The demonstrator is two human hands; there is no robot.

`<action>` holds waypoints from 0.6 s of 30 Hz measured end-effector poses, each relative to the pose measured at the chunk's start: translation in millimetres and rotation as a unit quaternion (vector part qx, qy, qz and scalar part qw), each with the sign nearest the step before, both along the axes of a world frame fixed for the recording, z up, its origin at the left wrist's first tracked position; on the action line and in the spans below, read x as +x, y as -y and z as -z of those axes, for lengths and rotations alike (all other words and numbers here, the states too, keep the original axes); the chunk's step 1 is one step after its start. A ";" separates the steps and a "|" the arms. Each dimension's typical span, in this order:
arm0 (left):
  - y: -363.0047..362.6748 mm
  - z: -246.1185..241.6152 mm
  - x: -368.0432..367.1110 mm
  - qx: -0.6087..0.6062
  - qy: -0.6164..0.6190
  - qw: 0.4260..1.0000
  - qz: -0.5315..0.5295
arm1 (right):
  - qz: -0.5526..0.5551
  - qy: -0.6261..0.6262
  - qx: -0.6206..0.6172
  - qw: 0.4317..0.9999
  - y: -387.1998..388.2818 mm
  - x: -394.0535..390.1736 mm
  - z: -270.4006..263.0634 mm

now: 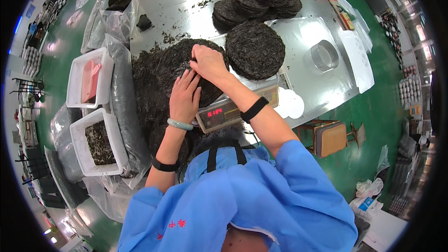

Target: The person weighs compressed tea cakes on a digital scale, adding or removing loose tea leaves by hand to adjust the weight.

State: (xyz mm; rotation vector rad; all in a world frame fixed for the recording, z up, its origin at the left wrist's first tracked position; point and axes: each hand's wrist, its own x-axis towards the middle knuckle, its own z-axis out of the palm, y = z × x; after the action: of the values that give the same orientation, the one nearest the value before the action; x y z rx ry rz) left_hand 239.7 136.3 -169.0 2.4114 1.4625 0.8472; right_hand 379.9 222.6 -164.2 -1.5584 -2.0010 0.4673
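Note:
Dark dried seaweed discs lie before me, left of the middle of the metal table. My left hand rests on them with its fingers extended. Beside it, touching or nearly so, my right hand has its fingers bent down at the seaweed; whether they grip a piece is hidden. A thick round seaweed stack sits right of my hands, at the digital scale, whose red display is lit. Farther back stand several more round stacks. Loose seaweed is heaped at the left.
A metal ring stands on a plastic sheet at the right, near white paper and white discs. On the left are a white bin with a pink scoop, another bin holding seaweed, and plastic bags. A stool stands beyond the table.

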 end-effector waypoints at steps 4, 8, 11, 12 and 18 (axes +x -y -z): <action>0.9 5.7 -7.4 -0.056 0.012 0.998 -0.011 | 0.036 -0.132 0.187 0.973 12.9 -32.7 -34.4; -4.8 17.2 -3.8 -0.038 0.127 0.990 0.039 | -0.080 -0.365 0.082 0.924 41.8 -63.8 -61.5; -0.9 -15.6 -13.9 -0.032 0.134 0.990 -0.014 | -0.005 -0.287 0.153 0.946 45.2 -20.5 -53.6; -1.7 -26.1 -17.6 0.047 0.076 0.994 -0.060 | 0.062 -0.208 0.211 0.953 35.3 7.8 -35.8; -30.7 60.5 -71.3 -0.328 0.392 0.837 -0.196 | 0.488 -0.050 -0.049 0.870 41.8 211.9 71.7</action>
State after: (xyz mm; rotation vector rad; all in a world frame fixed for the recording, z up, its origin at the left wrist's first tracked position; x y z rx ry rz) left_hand 168.5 167.0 -229.5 1.0720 1.5279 1.0121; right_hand 591.7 180.8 -235.9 -2.2795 -0.8957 0.2119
